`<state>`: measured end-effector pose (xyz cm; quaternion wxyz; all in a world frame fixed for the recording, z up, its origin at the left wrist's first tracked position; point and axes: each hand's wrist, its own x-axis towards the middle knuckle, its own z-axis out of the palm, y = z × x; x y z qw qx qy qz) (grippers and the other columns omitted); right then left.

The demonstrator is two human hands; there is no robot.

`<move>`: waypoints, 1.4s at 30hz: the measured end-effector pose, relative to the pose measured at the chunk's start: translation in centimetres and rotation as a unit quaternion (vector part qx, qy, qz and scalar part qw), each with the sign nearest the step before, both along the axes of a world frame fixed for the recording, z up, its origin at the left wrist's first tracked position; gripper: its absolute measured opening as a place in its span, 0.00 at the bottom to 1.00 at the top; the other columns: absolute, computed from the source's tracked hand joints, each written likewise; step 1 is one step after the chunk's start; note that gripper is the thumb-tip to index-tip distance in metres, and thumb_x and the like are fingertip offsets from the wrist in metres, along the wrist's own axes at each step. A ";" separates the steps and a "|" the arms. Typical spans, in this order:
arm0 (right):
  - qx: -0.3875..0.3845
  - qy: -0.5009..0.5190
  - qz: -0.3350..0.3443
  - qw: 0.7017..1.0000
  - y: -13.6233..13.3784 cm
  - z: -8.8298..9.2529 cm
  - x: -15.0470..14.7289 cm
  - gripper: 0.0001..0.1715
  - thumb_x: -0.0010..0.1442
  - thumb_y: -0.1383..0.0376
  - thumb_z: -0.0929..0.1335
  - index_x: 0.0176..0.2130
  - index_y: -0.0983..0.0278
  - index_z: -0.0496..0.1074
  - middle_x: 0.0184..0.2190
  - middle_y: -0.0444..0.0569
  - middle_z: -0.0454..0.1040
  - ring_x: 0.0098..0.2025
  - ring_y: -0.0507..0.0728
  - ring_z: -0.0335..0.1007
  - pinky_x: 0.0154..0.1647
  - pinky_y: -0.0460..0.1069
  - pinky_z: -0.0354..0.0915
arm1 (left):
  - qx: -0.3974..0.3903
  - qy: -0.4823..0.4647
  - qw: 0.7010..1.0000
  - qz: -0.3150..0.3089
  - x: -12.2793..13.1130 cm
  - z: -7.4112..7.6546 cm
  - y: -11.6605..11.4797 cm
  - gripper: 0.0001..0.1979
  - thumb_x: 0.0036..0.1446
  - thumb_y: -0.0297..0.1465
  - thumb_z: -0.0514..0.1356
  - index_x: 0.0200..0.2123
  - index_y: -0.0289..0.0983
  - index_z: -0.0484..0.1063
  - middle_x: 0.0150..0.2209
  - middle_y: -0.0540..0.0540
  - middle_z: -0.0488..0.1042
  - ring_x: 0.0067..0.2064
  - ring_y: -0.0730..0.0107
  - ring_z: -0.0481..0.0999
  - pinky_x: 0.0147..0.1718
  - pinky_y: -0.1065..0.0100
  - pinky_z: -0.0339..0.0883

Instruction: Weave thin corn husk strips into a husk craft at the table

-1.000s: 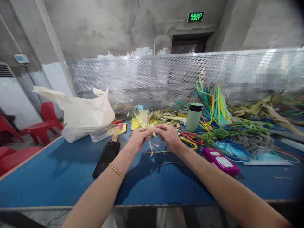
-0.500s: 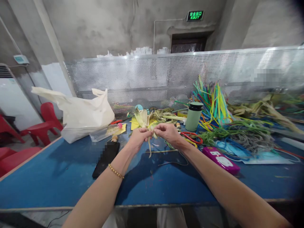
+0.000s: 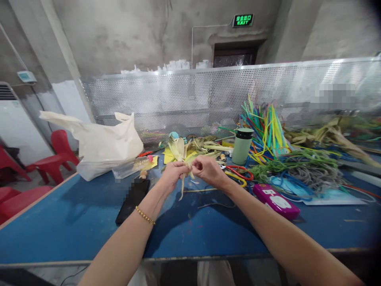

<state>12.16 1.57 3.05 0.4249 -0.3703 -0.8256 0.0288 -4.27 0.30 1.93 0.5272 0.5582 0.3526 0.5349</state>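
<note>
Both hands meet over the middle of the blue table (image 3: 190, 234). My left hand (image 3: 174, 173) pinches a pale corn husk (image 3: 182, 188), whose narrow strip hangs down below the fingers. Close beside it, my right hand (image 3: 208, 169) is closed, thumb and fingertips pressed together at the husk's other side. The fingers hide much of the piece between them. Just behind the hands lie more pale husks (image 3: 179, 147) on yellow paper (image 3: 168, 155). Right of my right hand are scissors with red handles (image 3: 239, 172).
A white plastic bag (image 3: 108, 139) and a black phone (image 3: 132, 201) are on the left. To the right stand a green tumbler (image 3: 243, 147) and a bundle of coloured strips (image 3: 270, 133), with tangled cords (image 3: 309, 172) and a purple box (image 3: 276, 201) nearer. A perforated metal screen (image 3: 166, 103) borders the back.
My right hand has turned slightly, its fingers curling more tightly. The hanging husk strip has swung a little to the left. Surrounding objects keep their places.
</note>
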 end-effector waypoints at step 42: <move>-0.077 0.045 -0.012 0.996 -1.3 1.2 -0.3 0.10 0.56 0.59 0.70 0.30 0.64 0.77 0.24 0.47 0.77 0.25 0.52 0.68 0.28 0.46 0.59 | 0.070 0.015 0.997 0.000 0.0 0.3 -0.1 0.11 0.46 0.31 0.67 0.18 0.34 0.70 0.19 0.52 0.66 0.24 0.78 0.59 0.26 0.70 0.50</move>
